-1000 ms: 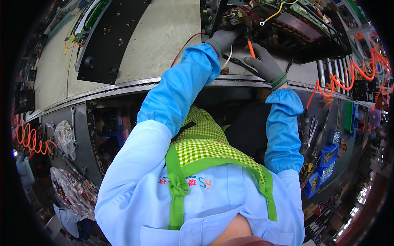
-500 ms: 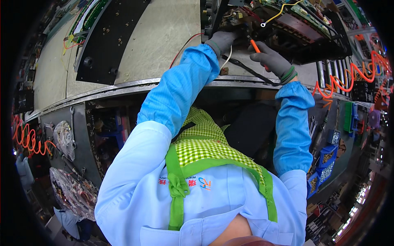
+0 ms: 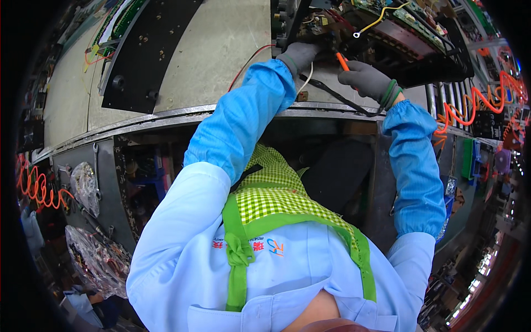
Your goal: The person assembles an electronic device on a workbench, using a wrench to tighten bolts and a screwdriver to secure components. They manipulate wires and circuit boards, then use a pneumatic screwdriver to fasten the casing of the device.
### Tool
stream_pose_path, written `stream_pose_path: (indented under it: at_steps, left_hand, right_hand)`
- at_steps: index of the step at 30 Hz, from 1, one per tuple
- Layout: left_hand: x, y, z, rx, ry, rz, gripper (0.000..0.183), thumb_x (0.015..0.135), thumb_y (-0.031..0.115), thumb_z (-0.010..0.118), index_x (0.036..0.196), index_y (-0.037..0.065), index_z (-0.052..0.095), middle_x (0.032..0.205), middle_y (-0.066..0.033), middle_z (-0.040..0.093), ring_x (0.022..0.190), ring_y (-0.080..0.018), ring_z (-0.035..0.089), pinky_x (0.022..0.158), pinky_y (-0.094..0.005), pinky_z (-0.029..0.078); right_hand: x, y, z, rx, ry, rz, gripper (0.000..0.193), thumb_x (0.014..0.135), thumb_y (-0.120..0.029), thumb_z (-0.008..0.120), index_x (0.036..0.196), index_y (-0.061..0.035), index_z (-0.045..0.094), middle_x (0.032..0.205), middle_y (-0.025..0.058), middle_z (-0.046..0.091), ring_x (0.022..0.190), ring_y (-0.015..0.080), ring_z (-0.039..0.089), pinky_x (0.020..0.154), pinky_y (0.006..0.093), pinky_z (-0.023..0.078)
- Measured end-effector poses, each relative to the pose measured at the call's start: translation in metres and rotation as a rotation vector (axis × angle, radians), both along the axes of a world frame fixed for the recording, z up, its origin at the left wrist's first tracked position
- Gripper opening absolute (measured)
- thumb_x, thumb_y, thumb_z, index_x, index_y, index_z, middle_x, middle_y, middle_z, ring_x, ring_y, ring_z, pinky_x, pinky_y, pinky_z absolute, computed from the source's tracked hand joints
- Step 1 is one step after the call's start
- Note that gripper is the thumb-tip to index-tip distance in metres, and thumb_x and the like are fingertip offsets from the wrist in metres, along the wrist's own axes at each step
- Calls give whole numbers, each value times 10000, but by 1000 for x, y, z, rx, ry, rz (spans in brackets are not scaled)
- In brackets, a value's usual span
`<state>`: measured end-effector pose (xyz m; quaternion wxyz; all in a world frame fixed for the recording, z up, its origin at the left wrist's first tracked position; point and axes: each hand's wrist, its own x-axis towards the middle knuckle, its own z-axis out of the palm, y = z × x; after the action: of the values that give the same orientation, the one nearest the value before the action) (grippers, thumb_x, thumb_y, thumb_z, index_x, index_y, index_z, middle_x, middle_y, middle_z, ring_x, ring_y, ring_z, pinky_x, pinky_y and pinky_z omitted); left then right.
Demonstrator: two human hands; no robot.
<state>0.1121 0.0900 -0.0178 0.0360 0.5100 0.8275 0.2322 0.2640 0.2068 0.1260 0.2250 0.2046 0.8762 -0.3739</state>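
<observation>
My right hand [image 3: 368, 79], in a grey glove, is closed around orange-handled pliers [image 3: 342, 61]. Their jaws point into the front of an open black metal chassis [image 3: 381, 61], where dark parts hide the tips. Close by on the left, my left hand [image 3: 300, 57], also gloved, reaches in at the chassis edge. Its fingers look drawn together, but the fingertips and whatever they hold are lost in shadow. A white wire [image 3: 306, 79] hangs down beside it. Above the pliers, a yellow wire [image 3: 381, 19] with a ring terminal arches over the circuit boards in the chassis.
A black perforated panel [image 3: 141, 61] lies on the bench [image 3: 215, 50] to the left. A black cable [image 3: 343, 98] runs along the front edge. Orange coiled hoses [image 3: 481, 113] hang at right. Plastic-bagged parts [image 3: 94, 257] and a wrench [image 3: 97, 171] lie at lower left.
My right elbow and forearm have swung outward to the right, and the right wrist has turned slightly. The pliers stay at about the same spot. My left hand has barely moved.
</observation>
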Motion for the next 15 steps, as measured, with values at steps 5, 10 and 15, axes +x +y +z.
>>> stream_pose_path:
  at_steps: [5,10,15]
  left_hand:
    - [12,-4,21,119,-272,58,370,888,234,498,1250,182,554,1050,-185,639,966,-348,611,830,-389,485]
    - [19,0,20,405,-776,161,387,921,384,460,1171,127,605,1125,-176,619,1039,-350,571,870,-357,438]
    - [4,5,0,216,-397,111,390,926,399,433,1180,154,599,1060,-165,635,1016,-340,583,853,-374,453]
  right_hand:
    - [1,-2,-3,126,53,26,374,808,-332,555,1007,-15,552,810,134,587,733,261,598,661,383,493]
    - [-14,7,-2,567,116,226,343,866,-314,540,1051,-25,531,842,232,616,816,369,617,705,431,491]
    - [-9,-20,-8,691,96,221,385,893,-337,490,1075,-3,548,989,253,631,949,410,602,847,473,476]
